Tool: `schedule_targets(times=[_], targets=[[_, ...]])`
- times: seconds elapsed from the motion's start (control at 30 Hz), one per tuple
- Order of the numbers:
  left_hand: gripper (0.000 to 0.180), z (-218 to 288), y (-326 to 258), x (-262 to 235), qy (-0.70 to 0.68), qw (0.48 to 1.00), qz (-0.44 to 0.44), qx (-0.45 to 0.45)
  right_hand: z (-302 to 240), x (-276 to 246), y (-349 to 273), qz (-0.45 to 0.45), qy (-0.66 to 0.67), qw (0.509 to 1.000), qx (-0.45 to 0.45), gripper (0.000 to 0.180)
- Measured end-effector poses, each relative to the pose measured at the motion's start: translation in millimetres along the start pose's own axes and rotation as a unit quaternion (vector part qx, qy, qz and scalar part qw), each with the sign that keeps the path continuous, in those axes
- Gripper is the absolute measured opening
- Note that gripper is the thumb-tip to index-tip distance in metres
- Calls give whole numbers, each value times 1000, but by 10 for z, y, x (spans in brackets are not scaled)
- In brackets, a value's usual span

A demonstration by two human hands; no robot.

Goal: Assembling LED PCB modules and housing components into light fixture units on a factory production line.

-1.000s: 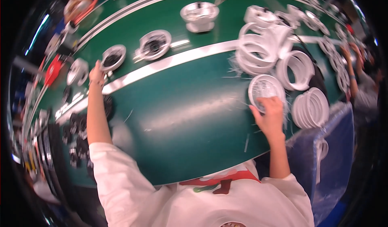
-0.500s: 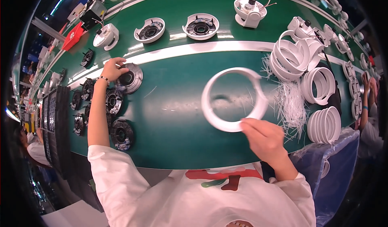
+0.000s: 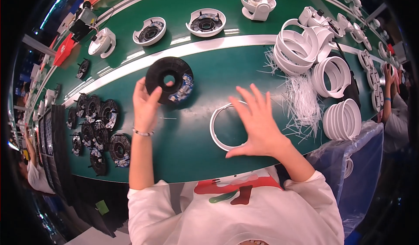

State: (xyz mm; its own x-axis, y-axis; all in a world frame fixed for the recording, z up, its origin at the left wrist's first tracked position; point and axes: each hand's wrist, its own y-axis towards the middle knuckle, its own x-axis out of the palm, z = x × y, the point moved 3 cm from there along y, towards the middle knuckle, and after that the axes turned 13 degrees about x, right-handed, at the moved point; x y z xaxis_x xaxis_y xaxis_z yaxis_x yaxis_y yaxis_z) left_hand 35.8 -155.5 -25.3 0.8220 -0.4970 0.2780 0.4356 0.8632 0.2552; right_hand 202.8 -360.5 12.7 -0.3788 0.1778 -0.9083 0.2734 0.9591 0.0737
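My left hand (image 3: 146, 107) grips a round black disc (image 3: 158, 77) by its near left edge, thumb near the centre hole. A blue circuit board (image 3: 185, 88) sits on the disc's right side. The disc is lifted above the green table. To the right, a white plastic ring (image 3: 212, 129) lies on the table. My right hand (image 3: 262, 127) is over the ring's right part, fingers spread and thumb at its near edge. It hides much of that side, and whether it touches the ring is unclear.
Several black discs with circuit boards (image 3: 118, 148) lie at the left. Thin white strips (image 3: 305, 109) are heaped at the right, beside stacked white rings (image 3: 342, 122). Two white bowl-shaped housings (image 3: 205, 23) stand beyond a pale rail (image 3: 196, 49). A plastic-lined blue bin (image 3: 360, 171) is at near right.
My left hand has picked up a black disc from the left side and brought it rightward. My right hand has lowered the white ring to the table and opened.
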Motion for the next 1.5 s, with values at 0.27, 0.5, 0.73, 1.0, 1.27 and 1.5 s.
schedule_targets(times=[0.27,0.5,0.73,1.0,1.27,1.5], targets=[[31,-138,-297,314,-72,997,30,-27,4,200,34,-60,22,995,78,115],[30,-287,-476,383,-91,995,39,-10,94,219,110,47,78,987,129,113],[43,-364,-647,714,-136,987,19,-80,36,288,186,147,485,857,94,114],[74,-211,-666,744,-497,816,-196,-219,-131,206,228,106,298,949,-7,119],[47,-346,-592,716,-414,864,-29,-287,-203,202,283,57,232,969,-62,112],[61,-365,-590,697,-398,863,1,-312,-137,305,364,5,251,967,-52,112]])
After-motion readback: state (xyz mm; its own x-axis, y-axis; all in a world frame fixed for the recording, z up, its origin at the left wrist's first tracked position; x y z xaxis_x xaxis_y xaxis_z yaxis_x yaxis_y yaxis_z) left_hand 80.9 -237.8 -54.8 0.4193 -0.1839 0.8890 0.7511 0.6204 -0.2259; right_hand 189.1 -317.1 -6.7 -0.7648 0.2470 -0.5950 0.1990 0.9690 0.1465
